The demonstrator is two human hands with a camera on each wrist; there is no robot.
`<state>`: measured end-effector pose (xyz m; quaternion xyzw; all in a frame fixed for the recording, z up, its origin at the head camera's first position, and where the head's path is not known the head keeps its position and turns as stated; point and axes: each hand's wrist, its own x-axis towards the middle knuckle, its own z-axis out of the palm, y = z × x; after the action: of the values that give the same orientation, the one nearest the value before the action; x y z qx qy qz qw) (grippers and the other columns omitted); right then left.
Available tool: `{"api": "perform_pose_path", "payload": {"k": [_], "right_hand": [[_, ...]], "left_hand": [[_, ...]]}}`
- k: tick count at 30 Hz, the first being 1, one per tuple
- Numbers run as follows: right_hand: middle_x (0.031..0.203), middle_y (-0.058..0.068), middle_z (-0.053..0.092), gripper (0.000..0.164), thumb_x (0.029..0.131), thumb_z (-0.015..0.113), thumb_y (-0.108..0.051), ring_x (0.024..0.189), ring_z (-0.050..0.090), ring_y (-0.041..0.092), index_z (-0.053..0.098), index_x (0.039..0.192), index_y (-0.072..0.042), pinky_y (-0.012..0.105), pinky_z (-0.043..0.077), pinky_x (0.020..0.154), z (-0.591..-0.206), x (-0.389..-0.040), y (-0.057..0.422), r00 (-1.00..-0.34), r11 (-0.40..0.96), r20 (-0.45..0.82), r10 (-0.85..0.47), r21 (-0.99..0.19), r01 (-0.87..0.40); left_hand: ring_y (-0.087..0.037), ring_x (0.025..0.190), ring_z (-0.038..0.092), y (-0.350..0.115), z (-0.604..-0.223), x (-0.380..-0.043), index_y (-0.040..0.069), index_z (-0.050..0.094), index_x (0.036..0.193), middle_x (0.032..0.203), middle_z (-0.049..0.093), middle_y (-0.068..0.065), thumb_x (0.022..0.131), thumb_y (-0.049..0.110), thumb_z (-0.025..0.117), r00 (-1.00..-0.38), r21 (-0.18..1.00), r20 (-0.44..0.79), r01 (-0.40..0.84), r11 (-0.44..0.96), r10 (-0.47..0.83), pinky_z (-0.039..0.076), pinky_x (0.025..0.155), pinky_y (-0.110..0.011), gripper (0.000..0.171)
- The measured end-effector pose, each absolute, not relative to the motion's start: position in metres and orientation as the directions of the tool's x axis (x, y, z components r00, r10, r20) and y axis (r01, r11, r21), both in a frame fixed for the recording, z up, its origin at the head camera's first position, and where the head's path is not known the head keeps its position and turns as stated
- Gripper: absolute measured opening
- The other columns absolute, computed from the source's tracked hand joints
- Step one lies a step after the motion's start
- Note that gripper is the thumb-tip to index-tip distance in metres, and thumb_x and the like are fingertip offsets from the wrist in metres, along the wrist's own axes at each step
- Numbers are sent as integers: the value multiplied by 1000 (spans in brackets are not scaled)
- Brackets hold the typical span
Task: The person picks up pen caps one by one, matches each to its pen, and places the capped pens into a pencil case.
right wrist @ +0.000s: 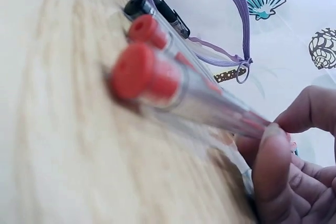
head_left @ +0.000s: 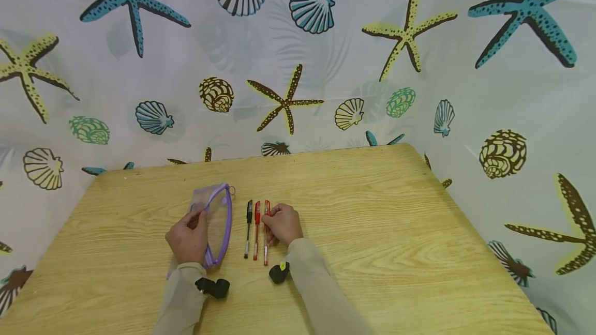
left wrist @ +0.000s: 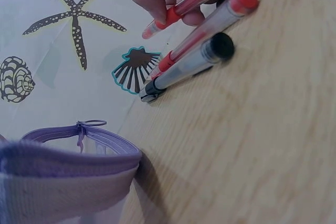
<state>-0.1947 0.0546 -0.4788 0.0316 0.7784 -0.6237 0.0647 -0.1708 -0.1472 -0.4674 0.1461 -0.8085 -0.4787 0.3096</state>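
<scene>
My left hand (head_left: 188, 237) pinches the edge of a translucent pouch with a purple zipper (head_left: 228, 224), whose mouth gapes toward the pens. A ring pull (left wrist: 92, 123) hangs at the zipper's far end. Right of the pouch, a black pen (head_left: 249, 229), a red pen (head_left: 256, 229) and a second red pen (head_left: 266, 247) lie side by side, caps pointing away from me. My right hand (head_left: 284, 224) pinches the rightmost red pen between thumb and forefinger near its cap. In the right wrist view that pen's red end (right wrist: 136, 72) is closest to the camera.
The wooden table (head_left: 372, 221) stretches wide to the right of the hands. Behind it hangs a white cloth (head_left: 316, 66) printed with starfish and shells. A black wrist camera (head_left: 279, 273) sits by the right sleeve, and another camera (head_left: 214, 287) is strapped on the left wrist.
</scene>
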Motion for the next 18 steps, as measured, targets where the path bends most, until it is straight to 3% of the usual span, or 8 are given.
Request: {"api": "perform_pose_path", "payload": {"k": [10,18], "right_hand": [[53,4,59,27,87,59,-9,35,50,11,56,112,0,27,47,37,-483,-196,57,-990,157,-138,-40,-979,130],[57,6,61,33,90,59,-10,37,51,12,54,121,1,28,48,39,-482,-195,58,-988,104,-150,-42,-984,145]], "left_hand": [[11,62,51,-147,-467,-171,0,76,98,83,72,-18,88,13,69,-754,865,373,71,497,-541,39,57,-3,18],[16,60,48,-146,-467,-171,-1,76,98,83,72,-19,88,12,69,-753,866,376,78,494,-540,39,57,-2,18]]}}
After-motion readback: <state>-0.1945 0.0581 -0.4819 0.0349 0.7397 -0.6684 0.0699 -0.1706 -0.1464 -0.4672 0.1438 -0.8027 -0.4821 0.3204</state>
